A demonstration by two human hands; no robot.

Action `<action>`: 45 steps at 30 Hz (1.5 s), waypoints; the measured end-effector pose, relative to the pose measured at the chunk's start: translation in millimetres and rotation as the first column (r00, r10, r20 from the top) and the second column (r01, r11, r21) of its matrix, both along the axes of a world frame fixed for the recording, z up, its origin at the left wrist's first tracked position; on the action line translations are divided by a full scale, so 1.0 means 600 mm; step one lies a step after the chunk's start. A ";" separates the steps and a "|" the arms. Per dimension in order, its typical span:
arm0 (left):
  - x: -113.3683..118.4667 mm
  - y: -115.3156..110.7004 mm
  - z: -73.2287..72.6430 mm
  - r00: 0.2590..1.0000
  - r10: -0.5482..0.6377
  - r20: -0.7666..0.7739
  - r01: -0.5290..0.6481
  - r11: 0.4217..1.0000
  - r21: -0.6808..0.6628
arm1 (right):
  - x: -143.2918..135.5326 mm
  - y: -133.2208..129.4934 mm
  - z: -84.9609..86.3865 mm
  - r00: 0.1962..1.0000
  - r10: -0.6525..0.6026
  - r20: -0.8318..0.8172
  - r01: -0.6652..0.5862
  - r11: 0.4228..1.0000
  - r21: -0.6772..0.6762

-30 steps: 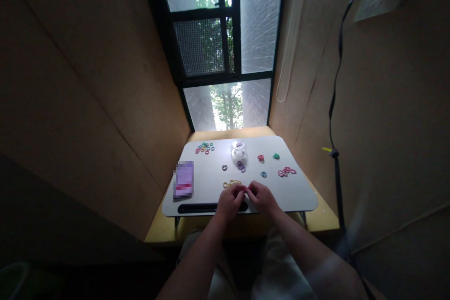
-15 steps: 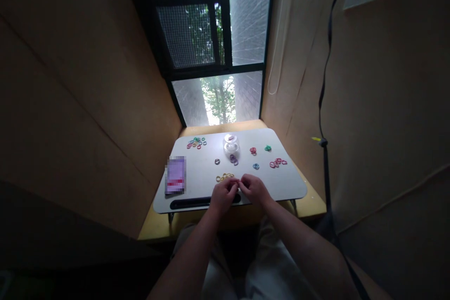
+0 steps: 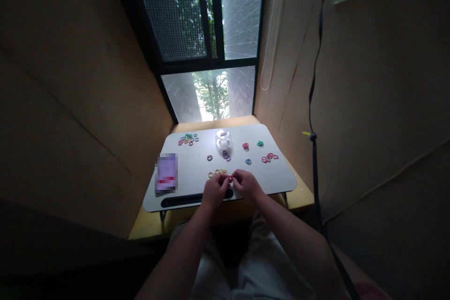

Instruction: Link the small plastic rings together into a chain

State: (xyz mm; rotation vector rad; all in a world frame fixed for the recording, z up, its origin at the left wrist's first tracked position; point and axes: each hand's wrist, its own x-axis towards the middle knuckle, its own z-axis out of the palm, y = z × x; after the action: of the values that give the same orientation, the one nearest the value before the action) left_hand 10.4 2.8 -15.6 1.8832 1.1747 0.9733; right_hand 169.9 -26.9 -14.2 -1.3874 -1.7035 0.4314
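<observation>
Near the front of the white lap table (image 3: 190, 178), my left hand (image 3: 215, 188) and my right hand (image 3: 246, 183) meet fingertip to fingertip. Both are closed in a pinch on a small red band (image 3: 230, 179), mostly hidden by the fingers. Just beyond my left hand lie several yellow bands (image 3: 218, 173). Farther back are purple bands (image 3: 226, 155) and a single dark band (image 3: 210, 158). To the right sit a blue bunch (image 3: 248, 161), a red bunch (image 3: 245, 146), a green bunch (image 3: 260, 143) and several pinkish-red bands (image 3: 270, 157).
A clear round jar (image 3: 223, 141) stands at the back middle. Mixed coloured bands (image 3: 188, 139) are heaped at the back left, above a blurred purple packet (image 3: 166, 172). A black slot (image 3: 183, 200) runs along the front edge. A dark cord (image 3: 314, 173) hangs at right.
The whole view has shifted slightly, so the table appears farther left and a little higher. My hands remain together at the same spot, with more red showing between the fingertips.
</observation>
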 end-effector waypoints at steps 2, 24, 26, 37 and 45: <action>0.000 -0.001 0.001 1.000 -0.009 -0.011 0.009 1.000 0.003 | 0.000 0.001 0.000 1.000 -0.008 -0.002 0.008 1.000 -0.009; 0.002 -0.003 -0.004 0.998 -0.014 0.063 0.017 0.999 -0.046 | 0.001 0.000 -0.006 1.000 -0.009 -0.030 0.009 1.000 -0.010; 0.002 -0.001 -0.007 0.996 -0.022 0.088 0.027 0.998 -0.065 | 0.002 0.000 -0.005 0.999 -0.002 -0.032 0.002 1.000 -0.007; 0.002 0.001 -0.010 0.999 -0.011 0.050 0.013 1.000 -0.026 | 0.002 0.001 -0.006 0.999 0.045 0.000 -0.045 0.999 0.030; 0.000 0.001 -0.005 0.996 0.038 -0.075 -0.034 0.998 0.058 | 0.001 -0.003 -0.001 0.997 0.065 -0.034 -0.064 0.998 0.026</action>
State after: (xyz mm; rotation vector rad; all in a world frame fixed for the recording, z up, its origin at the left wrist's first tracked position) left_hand 10.6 3.2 -18.3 1.9656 1.2415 0.9712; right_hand 170.5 -28.6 -14.7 -1.3027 -1.7230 0.4666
